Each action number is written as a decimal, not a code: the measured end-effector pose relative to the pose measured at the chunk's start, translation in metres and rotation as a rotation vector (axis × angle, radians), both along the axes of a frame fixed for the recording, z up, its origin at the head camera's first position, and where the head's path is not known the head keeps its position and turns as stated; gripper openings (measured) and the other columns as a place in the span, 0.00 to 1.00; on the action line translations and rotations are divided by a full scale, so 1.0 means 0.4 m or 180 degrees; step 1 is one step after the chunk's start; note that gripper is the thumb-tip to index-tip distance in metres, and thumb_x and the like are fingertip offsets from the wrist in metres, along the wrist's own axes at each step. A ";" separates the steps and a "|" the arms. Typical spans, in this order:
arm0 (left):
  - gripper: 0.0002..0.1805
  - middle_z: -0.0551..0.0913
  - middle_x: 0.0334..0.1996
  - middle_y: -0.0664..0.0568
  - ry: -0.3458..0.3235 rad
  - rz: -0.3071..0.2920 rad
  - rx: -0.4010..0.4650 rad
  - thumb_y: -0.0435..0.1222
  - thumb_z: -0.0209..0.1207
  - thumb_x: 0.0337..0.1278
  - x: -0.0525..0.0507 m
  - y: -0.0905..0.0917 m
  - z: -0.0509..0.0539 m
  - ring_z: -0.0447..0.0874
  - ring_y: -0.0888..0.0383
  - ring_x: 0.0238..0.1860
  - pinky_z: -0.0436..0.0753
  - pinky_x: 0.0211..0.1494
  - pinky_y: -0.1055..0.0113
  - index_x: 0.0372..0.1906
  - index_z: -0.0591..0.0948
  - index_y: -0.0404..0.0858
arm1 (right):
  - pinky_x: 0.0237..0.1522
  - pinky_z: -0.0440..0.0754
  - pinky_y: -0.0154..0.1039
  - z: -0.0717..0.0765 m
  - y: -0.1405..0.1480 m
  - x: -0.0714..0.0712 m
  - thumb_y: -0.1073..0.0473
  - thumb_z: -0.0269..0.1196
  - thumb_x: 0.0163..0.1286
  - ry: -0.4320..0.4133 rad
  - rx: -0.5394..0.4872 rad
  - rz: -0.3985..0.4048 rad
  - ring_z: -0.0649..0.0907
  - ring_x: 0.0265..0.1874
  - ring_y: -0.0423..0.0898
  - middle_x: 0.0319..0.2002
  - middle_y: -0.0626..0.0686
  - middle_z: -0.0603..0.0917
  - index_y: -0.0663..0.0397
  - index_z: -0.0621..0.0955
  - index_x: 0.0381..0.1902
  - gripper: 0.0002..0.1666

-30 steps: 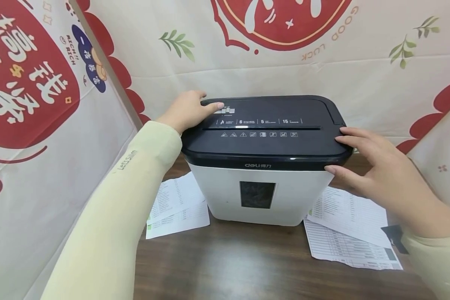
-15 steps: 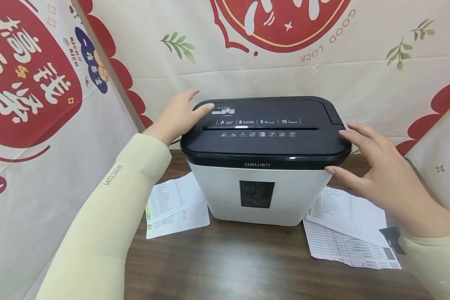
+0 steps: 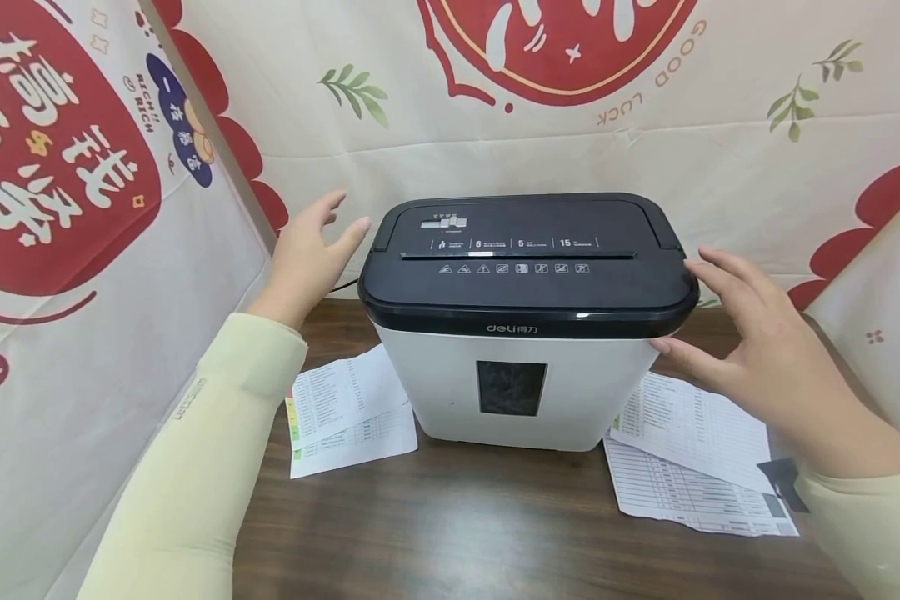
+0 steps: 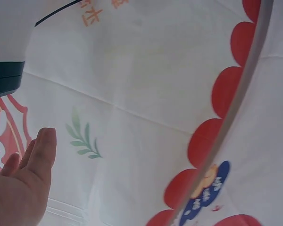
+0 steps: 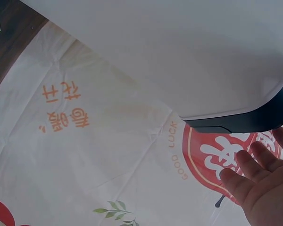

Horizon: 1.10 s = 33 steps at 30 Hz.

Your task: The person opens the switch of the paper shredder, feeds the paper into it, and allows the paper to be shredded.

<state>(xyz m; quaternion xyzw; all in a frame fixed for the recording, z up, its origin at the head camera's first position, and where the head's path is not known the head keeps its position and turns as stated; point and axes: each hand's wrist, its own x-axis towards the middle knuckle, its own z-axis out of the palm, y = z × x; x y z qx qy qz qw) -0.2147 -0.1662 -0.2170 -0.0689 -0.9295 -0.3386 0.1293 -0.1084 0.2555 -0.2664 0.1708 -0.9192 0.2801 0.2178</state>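
A paper shredder (image 3: 450, 383) with a white bin and a black lid (image 3: 528, 287) stands upright on the table, its feed slot empty. Off its left end, my left hand (image 3: 307, 258) hovers with thumb and fingers spread, apart from the lid. The left wrist view shows that hand (image 4: 30, 174) below the lid's corner, holding nothing. At the right end, my right hand (image 3: 757, 350) has its thumb tip at the lid's lower front edge and its fingertips at the side. In the right wrist view the right hand's fingers (image 5: 240, 183) are extended near the black lid.
Printed sheets (image 3: 352, 417) lie left of the shredder, and more printed sheets (image 3: 697, 467) lie to its right by a dark grey piece (image 3: 783, 482). A thin black cord (image 3: 343, 286) runs behind. Printed cloth (image 3: 570, 150) hangs at the back and sides.
My left hand has come off the lid's left end and moved left, away from the shredder. The right hand stays at the right end, nearly still.
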 end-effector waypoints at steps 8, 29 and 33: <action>0.33 0.67 0.69 0.44 0.0168 0.0074 -0.0030 0.52 0.53 0.66 0.035 -0.057 -0.043 0.67 0.46 0.67 0.68 0.66 0.47 0.71 0.65 0.42 | 0.65 0.52 0.70 -0.003 0.002 -0.002 0.62 0.79 0.42 -0.0059 -0.0035 -0.0041 0.59 0.68 0.67 0.71 0.63 0.61 0.54 0.64 0.72 0.58; 0.33 0.67 0.68 0.39 0.0452 0.0129 -0.0353 0.46 0.56 0.65 0.126 -0.139 -0.162 0.61 0.41 0.70 0.60 0.70 0.45 0.70 0.65 0.36 | 0.67 0.48 0.69 -0.047 0.025 0.001 0.61 0.79 0.43 -0.0156 -0.0074 -0.0181 0.54 0.72 0.64 0.73 0.64 0.56 0.60 0.60 0.73 0.61; 0.33 0.66 0.68 0.38 0.0422 0.0162 -0.0354 0.45 0.57 0.64 0.135 -0.153 -0.187 0.61 0.41 0.70 0.61 0.70 0.44 0.70 0.65 0.35 | 0.67 0.49 0.69 -0.054 0.027 0.001 0.60 0.79 0.44 -0.0181 -0.0062 -0.0211 0.54 0.72 0.65 0.73 0.65 0.56 0.60 0.59 0.73 0.61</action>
